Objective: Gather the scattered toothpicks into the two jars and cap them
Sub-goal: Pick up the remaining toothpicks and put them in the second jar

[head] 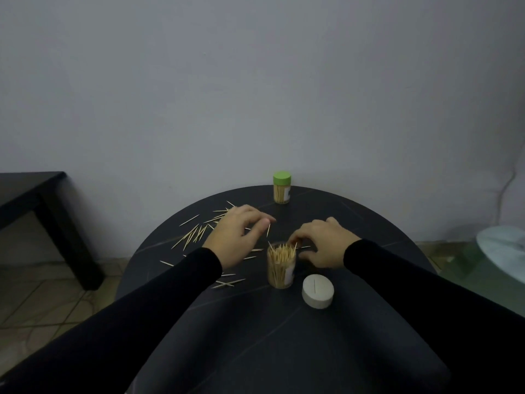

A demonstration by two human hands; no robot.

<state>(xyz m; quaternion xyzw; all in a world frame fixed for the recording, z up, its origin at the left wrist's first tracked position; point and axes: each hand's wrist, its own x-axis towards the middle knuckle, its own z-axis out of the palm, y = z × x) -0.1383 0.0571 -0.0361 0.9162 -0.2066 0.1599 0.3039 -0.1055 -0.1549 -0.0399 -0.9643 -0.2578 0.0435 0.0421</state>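
Note:
An open clear jar (281, 268) full of toothpicks stands mid-table. Its white cap (317, 290) lies just right of it with one toothpick on top. A second jar (281, 188), capped in green, stands at the far edge. Loose toothpicks (196, 231) lie scattered on the left of the round dark table (284, 336). My left hand (237, 236) hovers over them and pinches a single toothpick between thumb and finger. My right hand (324, 241) has its fingertips at the open jar's mouth, touching the toothpick tips; what it holds is unclear.
A black side table (34, 194) stands at the left over a tiled floor. A glass-topped table with a pale round object (502, 248) is at the right edge. A plain wall rises right behind the round table.

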